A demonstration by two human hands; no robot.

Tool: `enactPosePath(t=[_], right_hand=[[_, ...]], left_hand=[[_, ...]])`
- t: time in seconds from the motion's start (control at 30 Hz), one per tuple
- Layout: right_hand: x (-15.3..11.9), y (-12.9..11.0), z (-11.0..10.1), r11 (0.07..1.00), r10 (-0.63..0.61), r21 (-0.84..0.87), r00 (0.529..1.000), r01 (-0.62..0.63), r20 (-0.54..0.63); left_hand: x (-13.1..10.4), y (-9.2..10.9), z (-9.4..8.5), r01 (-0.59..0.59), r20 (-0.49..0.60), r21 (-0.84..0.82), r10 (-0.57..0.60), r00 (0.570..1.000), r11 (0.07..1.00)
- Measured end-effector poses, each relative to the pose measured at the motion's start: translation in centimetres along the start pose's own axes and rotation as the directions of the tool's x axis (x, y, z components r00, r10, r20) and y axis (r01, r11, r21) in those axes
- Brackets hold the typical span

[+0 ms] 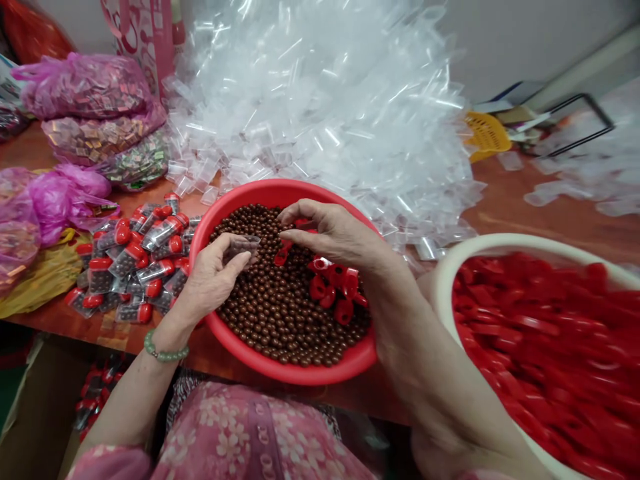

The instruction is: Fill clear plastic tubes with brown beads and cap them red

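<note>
Over the left part of a red basin, my left hand holds a clear plastic container between thumb and fingers. Brown balls fill the basin. My right hand is above the basin's far side, thumb and fingers curved apart, with nothing visible between the fingertips. Just below its fingertips, a small red cap rests on the balls. More red caps lie on the balls under my right wrist.
Filled red-capped containers are piled left of the basin. Clear empty containers form a large heap behind. A cream tub of red caps stands right. Pink bags are at the far left, with a yellow basket behind right.
</note>
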State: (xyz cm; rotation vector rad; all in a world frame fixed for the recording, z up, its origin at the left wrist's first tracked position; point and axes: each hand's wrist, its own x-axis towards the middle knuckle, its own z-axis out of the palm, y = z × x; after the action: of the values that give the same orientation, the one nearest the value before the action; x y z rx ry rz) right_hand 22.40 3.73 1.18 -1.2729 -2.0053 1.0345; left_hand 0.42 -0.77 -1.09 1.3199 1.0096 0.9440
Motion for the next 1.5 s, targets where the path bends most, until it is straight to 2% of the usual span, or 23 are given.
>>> enactPosePath(t=[0.03,0.1,0.17,0.23,0.3,0.37,0.43,0.5,0.57,0.63,0.67,0.73,0.83,0.9,1.0,1.07,1.13,1.3,1.5], right_hand=[[-0.2,0.0,-0.1,0.995,-0.004,-0.102,1.0,0.003,-0.007],[-0.5,0.0,-0.1,0.945,0.031,-0.326,0.997,-0.006,0.072],[-0.8,-0.1,0.3,0.827,0.123,-0.562,0.977,-0.004,0.174],[-0.9,0.0,1.1,0.676,0.199,-0.737,0.956,0.026,0.217],[-0.9,0.3,2.0,0.597,0.218,-0.8,0.947,0.062,0.237],[-0.8,0.9,2.5,0.606,0.186,-0.79,0.948,0.098,0.259],[-0.7,1.3,2.6,0.678,0.116,-0.726,0.958,0.116,0.261],[-0.7,1.5,2.4,0.804,0.02,-0.583,0.974,0.118,0.224],[-0.8,1.4,2.2,0.933,-0.042,-0.35,0.991,0.086,0.131],[-0.8,1.0,2.2,0.998,-0.017,-0.055,1.0,0.017,0.0],[-0.7,0.7,2.3,0.995,0.024,0.094,0.998,-0.018,-0.06],[-0.5,0.1,2.7,0.932,0.125,0.354,0.984,-0.072,-0.131],[0.0,-0.8,3.5,0.779,0.238,0.615,0.964,-0.118,-0.115],[0.3,-1.3,4.0,0.67,0.283,0.729,0.956,-0.139,-0.078],[0.5,-1.9,4.9,0.539,0.328,0.827,0.944,-0.162,-0.029],[0.5,-2.0,5.5,0.502,0.337,0.849,0.941,-0.164,-0.017],[0.5,-2.2,6.1,0.51,0.344,0.847,0.938,-0.148,-0.043],[0.0,-2.9,6.8,0.593,0.332,0.805,0.913,-0.006,-0.238],[-0.3,-3.5,6.9,0.649,0.291,0.76,0.919,0.013,-0.265]], left_hand=[[0.0,0.0,0.0,0.002,-0.005,-0.011,-0.002,1.0,1.0],[0.0,0.0,0.0,-0.003,-0.02,0.001,0.003,1.0,1.0],[0.0,-0.1,-0.1,-0.017,-0.023,0.041,0.018,1.0,0.999],[0.0,-0.2,-0.1,-0.027,-0.014,0.066,0.028,1.0,0.997],[-0.1,-0.3,-0.2,-0.028,-0.001,0.067,0.028,1.0,0.997],[-0.1,-0.4,-0.2,-0.021,0.007,0.059,0.021,1.0,0.998],[-0.1,-0.5,-0.1,-0.02,0.009,0.041,0.02,1.0,0.999],[0.0,-0.6,-0.1,-0.02,0.004,0.018,0.02,1.0,1.0],[0.0,-0.5,0.0,-0.004,-0.012,-0.008,0.003,1.0,1.0],[0.0,-0.3,0.1,0.047,-0.017,-0.044,-0.047,0.999,0.998],[0.0,-0.1,0.1,0.085,-0.001,-0.072,-0.086,0.996,0.994],[0.0,0.4,0.2,0.179,0.068,-0.138,-0.171,0.983,0.974],[-0.1,1.0,0.3,0.289,0.158,-0.195,-0.261,0.952,0.937],[-0.1,1.1,0.4,0.306,0.139,-0.212,-0.281,0.949,0.928],[-0.2,1.1,0.6,0.315,0.136,-0.271,-0.288,0.948,0.909],[-0.3,1.0,0.7,0.323,0.162,-0.316,-0.285,0.945,0.892],[-0.3,1.0,0.8,0.312,0.153,-0.345,-0.275,0.949,0.885],[-0.3,1.1,0.8,0.268,0.087,-0.378,-0.254,0.963,0.886],[-0.2,1.0,0.9,0.173,-0.068,-0.346,-0.209,0.976,0.922]])
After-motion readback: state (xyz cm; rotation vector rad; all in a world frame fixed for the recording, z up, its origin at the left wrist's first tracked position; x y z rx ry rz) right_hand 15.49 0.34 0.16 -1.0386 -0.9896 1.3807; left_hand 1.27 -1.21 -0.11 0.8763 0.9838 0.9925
